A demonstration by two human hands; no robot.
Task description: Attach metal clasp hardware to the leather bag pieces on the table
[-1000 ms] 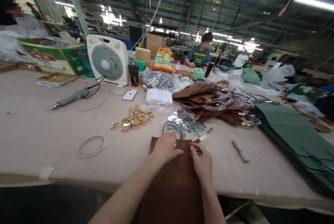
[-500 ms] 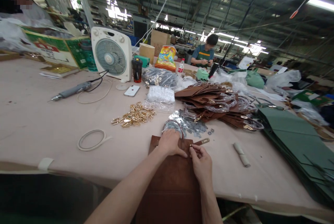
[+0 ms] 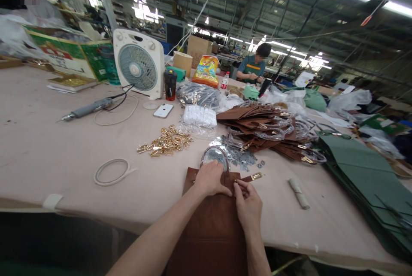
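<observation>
A brown bag [image 3: 212,224] lies flat over the near table edge, its wrapped handle [image 3: 215,153] arching beyond its top. My left hand [image 3: 210,178] presses down on the bag's top edge, fingers bent over it. My right hand [image 3: 248,202] pinches a small gold fitting at the top edge, beside a brown strap with a gold clasp [image 3: 256,177]. A heap of gold clasps [image 3: 165,141] lies to the far left of my hands, and small silver pieces [image 3: 240,156] are scattered just beyond the bag.
A stack of brown bags [image 3: 267,132] and green bags [image 3: 367,168] fills the right. A white cord loop [image 3: 111,172], electric screwdriver [image 3: 85,109], phone [image 3: 163,110], fan [image 3: 137,63] and grey roll [image 3: 298,193] lie around. A person [image 3: 254,68] works at the far end.
The view has shifted slightly. My hands stay on the bag's top edge; the strap with the gold clasp has moved a little to the right.
</observation>
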